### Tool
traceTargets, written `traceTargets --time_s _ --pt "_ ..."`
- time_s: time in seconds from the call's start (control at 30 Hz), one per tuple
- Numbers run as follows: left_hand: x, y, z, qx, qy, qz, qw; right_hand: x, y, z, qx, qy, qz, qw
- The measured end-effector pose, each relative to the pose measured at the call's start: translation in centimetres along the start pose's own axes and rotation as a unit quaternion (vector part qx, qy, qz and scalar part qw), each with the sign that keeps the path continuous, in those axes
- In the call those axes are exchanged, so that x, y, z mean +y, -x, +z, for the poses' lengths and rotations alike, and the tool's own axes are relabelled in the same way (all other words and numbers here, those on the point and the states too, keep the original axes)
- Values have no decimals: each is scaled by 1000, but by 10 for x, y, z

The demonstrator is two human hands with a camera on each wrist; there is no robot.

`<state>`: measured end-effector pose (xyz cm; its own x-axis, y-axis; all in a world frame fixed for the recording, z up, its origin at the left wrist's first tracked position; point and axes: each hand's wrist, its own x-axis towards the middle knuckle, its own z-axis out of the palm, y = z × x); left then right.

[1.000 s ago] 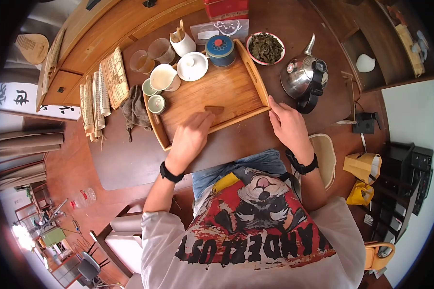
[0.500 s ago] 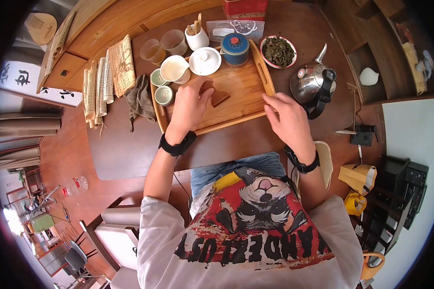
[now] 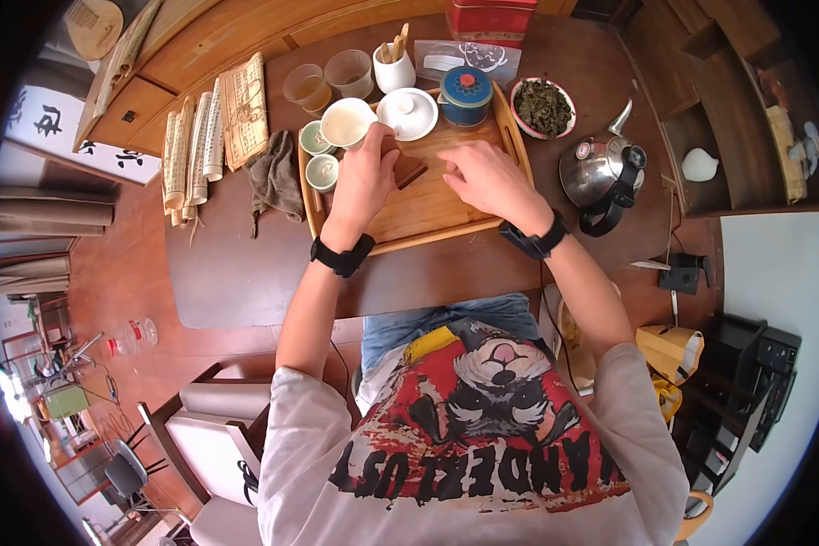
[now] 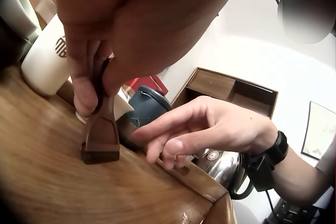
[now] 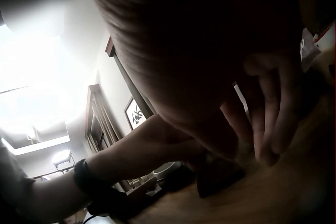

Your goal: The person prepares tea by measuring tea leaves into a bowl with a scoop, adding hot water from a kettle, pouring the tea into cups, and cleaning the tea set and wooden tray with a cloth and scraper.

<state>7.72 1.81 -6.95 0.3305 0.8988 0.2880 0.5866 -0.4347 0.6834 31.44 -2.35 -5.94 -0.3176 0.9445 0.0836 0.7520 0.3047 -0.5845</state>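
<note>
My left hand (image 3: 362, 177) pinches the brown handle of a small flared brush (image 4: 103, 132) between thumb and fingers. The brush's wide, dark end points down at the wooden tray (image 3: 437, 238), right at its surface in the left wrist view. My right hand (image 3: 493, 177) hovers over the tray's right half, fingers loosely bent and holding nothing. Beyond the left hand stand a cream pitcher (image 3: 347, 123), a white lidded bowl (image 3: 408, 114) and two small green cups, one of them the nearer cup (image 3: 322, 171). A blue lidded jar (image 3: 465, 98) is at the tray's back right.
Right of the tray are a bowl of tea leaves (image 3: 543, 107) and a steel kettle (image 3: 601, 173). To the left lie a grey-brown cloth (image 3: 276, 177) and bamboo scrolls (image 3: 191, 150). Behind are glass cups (image 3: 349, 75), a white tool holder (image 3: 394, 73) and a red box (image 3: 491, 20).
The left hand has lifted the brush from lower on the tray and carried it back toward the pitcher. My right hand has left the tray's right corner and moved inward over it.
</note>
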Motion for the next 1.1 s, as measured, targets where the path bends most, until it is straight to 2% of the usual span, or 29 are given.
traceTargets --time_s 0.03,0.2,0.33,0.43,0.63,1.1 --pt "0 0 -1 1 0 -1 1000 2 -7 3 -4 15 -18 1000" --pt "3 -2 -6 -35 39 20 998 2 -35 15 -56 -15 -13 998" --pt "6 -3 -7 -42 40 6 998 1 -41 19 -83 -40 -11 996" --pt "6 1 -5 -64 71 -22 995 8 -38 26 -77 -62 -20 995" --pt "12 6 0 -83 66 -17 994 6 -24 20 -113 -46 -10 992" --pt "24 20 12 -121 92 -8 988 -2 10 6 -132 -48 16 990"
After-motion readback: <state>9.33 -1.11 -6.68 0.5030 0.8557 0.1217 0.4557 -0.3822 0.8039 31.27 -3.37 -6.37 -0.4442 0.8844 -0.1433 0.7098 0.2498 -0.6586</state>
